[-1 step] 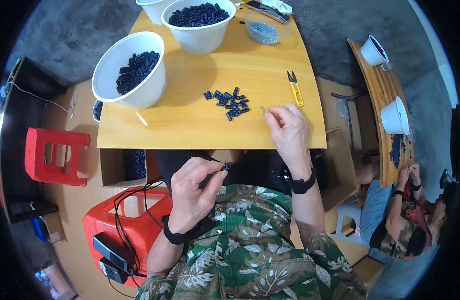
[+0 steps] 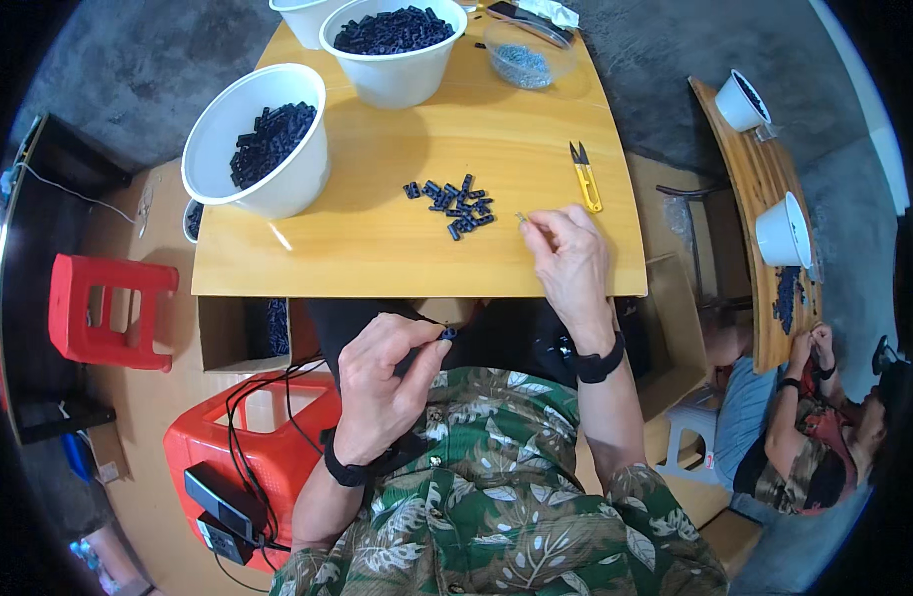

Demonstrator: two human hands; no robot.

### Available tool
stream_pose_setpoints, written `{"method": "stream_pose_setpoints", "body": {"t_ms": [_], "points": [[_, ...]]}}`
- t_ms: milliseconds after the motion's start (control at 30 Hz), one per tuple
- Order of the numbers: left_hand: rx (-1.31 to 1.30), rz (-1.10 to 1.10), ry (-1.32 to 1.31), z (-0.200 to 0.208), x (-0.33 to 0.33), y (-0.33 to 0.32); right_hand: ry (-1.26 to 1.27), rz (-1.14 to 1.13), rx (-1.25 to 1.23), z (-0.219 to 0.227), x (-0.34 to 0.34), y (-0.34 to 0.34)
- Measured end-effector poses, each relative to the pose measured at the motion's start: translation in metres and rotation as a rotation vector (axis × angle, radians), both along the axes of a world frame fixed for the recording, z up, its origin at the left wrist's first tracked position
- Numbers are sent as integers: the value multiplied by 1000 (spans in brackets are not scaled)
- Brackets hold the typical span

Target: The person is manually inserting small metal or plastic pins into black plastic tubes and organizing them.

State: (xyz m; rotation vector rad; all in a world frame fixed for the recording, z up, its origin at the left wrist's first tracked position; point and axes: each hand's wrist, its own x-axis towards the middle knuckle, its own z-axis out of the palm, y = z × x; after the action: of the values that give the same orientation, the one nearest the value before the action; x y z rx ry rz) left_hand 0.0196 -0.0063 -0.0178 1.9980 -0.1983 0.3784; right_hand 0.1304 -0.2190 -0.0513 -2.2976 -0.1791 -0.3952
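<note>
Above my lap, just off the table's near edge, my left hand (image 2: 385,372) is closed, thumb and forefinger pinching a small black plastic piece (image 2: 448,334). My right hand (image 2: 572,256) rests at the table's near right part. Its thumb and forefinger pinch a thin, short metal piece (image 2: 521,217), too small to name more exactly. A loose pile of short black plastic pieces (image 2: 460,204) lies on the table to the left of that hand. Beyond it, near the right edge, lie thread snips (image 2: 586,181) with yellow handles.
On the table (image 2: 377,258) stand a white tub (image 2: 299,184) and another white tub (image 2: 397,84), both holding black pieces. A clear bowl (image 2: 524,66) holds small silvery parts. Red stools (image 2: 203,427) stand at left. A person (image 2: 804,427) sits at another table (image 2: 764,238).
My right hand has shifted very slightly to the left with the thin metal piece. My left hand has stayed in place.
</note>
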Motion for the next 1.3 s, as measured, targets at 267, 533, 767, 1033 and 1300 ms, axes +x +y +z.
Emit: {"method": "stream_pose_setpoints", "body": {"t_ms": [267,533,767,1033,1300], "points": [[-14,11,-29,-4,3,1,-74,27,-171,-8,13,7],[-9,4,-28,-6,4,0,-57,67,4,-13,16,6],[-13,15,-10,-6,3,1,4,130,72,-6,19,1],[-24,3,-7,-7,3,0,95,132,221,-4,19,-11],[-37,3,13,-9,2,2,149,183,96,6,9,-18]]}}
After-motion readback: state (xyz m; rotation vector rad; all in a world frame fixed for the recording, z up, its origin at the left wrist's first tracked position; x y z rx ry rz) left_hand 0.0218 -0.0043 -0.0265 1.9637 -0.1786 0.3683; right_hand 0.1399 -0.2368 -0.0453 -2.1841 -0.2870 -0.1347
